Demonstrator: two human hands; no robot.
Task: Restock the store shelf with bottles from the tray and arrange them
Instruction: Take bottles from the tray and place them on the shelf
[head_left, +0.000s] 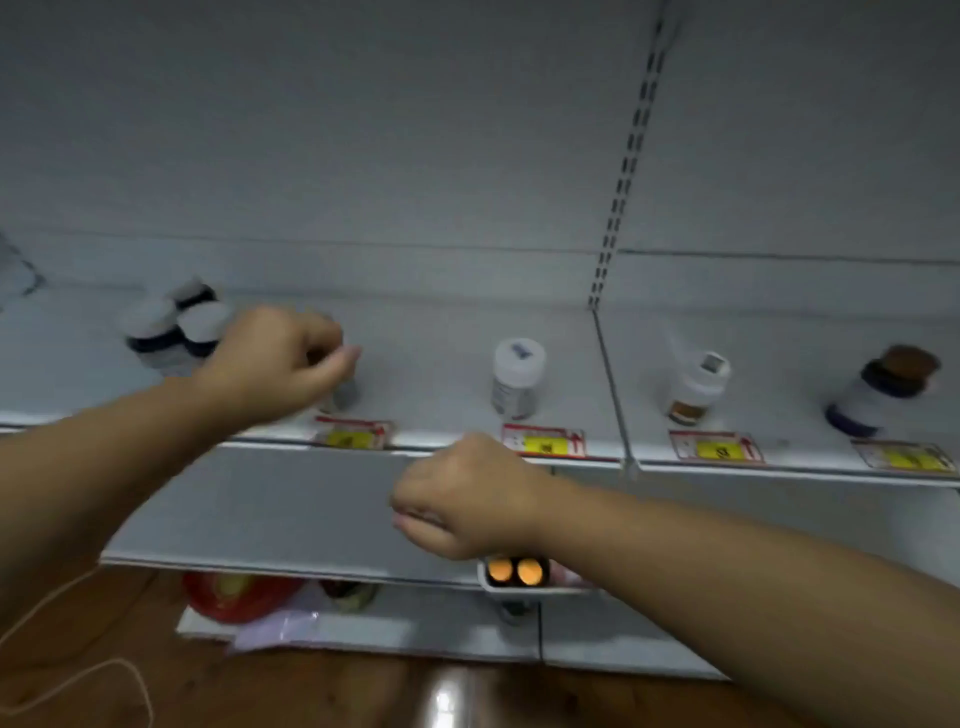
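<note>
My left hand (275, 358) reaches onto the white shelf (441, 358), its fingers curled over the top of a small grey bottle (347, 393) that it mostly hides. Left of it stands a cluster of three white-capped dark bottles (156, 332). Further right on the same shelf stand a white bottle (517, 379), a white bottle with a brown base (696, 387) and a dark-capped bottle (883, 389). My right hand (467, 499) hangs lower with curled fingers, and nothing shows in it. Just below it a white tray (485, 581) holds two orange-capped bottles (514, 570).
Red and yellow price labels (543, 441) line the shelf's front edge. A slotted upright (623, 182) divides the shelf bays. A bare lower shelf (285, 509) juts out beneath. A red bag (234, 597) and clear plastic lie at the bottom, above the wooden floor (363, 691).
</note>
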